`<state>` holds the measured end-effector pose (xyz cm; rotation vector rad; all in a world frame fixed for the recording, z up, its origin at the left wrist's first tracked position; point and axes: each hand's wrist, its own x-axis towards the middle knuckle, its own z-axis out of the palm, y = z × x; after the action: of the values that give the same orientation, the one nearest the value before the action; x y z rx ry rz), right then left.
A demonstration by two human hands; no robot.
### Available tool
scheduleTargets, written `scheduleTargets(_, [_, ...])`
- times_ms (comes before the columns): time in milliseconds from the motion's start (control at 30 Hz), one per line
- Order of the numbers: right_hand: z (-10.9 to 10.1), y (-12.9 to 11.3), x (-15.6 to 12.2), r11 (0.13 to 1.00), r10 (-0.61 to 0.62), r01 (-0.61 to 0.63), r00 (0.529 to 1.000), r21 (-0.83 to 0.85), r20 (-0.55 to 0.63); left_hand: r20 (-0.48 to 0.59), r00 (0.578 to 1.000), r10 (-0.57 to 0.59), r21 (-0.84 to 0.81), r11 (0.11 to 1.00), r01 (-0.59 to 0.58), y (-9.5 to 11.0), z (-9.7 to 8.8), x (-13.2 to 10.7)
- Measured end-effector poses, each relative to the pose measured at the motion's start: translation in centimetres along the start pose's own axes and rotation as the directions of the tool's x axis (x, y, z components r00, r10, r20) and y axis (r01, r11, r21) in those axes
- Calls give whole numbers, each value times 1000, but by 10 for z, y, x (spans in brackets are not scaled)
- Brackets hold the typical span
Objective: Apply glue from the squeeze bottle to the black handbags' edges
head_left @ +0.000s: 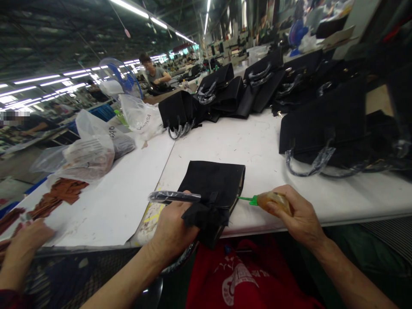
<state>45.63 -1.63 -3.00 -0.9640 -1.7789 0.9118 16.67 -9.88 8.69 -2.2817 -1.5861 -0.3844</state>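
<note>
A black handbag lies on the white table in front of me, with one plastic-wrapped handle sticking out to the left. My left hand is closed on the bag's near side, by the handle and a bunched black flap; some of its fingers are hidden. In my right hand is a squeeze bottle of amber glue, gripped around its body. The bottle's green nozzle points left, its thin tip at the bag's right edge, where a paler inner layer shows.
Several black handbags with wrapped handles are piled at the back and right of the table. Clear plastic bags and brown strips lie on the left. A co-worker's hand is at those strips. A blue fan stands behind.
</note>
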Motion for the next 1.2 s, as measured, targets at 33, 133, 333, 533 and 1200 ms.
scheduleTargets(33, [0, -2, -3, 1000, -3, 2, 999, 28, 48, -3, 1000, 1, 0, 1000, -1, 0, 0, 0])
scheduleTargets(133, [1, -7, -10, 997, -59, 52, 991, 60, 118, 9, 1000, 1, -2, 1000, -1, -1, -2, 1])
scheduleTargets(333, [1, -8, -11, 984, -179, 178, 980, 13, 91, -5, 1000, 20, 2, 1000, -20, 2, -4, 3])
scheduleTargets(533, [1, -5, -13, 980, -193, 192, 981, -49, -11, -22, 1000, 20, -6, 1000, -20, 1, -4, 2])
scheduleTargets(1200, [-5, -35, -21, 977, -197, 181, 970, 116, 144, 70, 994, -89, 47, 995, 86, -4, -1, -4])
